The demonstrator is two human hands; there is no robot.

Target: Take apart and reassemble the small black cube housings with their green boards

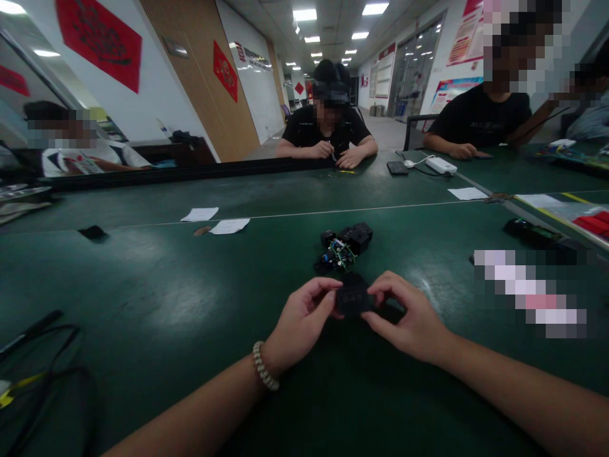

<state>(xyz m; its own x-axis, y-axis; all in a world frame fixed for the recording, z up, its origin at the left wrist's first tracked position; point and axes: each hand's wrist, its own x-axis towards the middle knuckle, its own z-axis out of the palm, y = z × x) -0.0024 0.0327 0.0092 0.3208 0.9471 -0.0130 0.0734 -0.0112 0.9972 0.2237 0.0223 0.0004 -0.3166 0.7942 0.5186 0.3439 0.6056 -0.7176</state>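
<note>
Between my two hands, just above the green table [190, 330], is a small black box-shaped part [353, 298] with faint marks on its near face. My left hand [304, 317] pinches its left side between thumb and fingers; a beaded bracelet [265, 366] circles that wrist. At the part's right side, the thumb and forefinger of my right hand [412, 314] close on its edge. Right behind it lies a pile of black blocks [356, 237] and small green circuit boards [340, 254] with blue and silver components. The part's underside is hidden.
White paper slips [231, 226] lie left of centre. Black cables [47, 355] cross the left front. A white power adapter [441, 165] and a dark flat box [397, 168] sit farther back. One person [328, 130] works opposite; another person [480, 120] sits at right.
</note>
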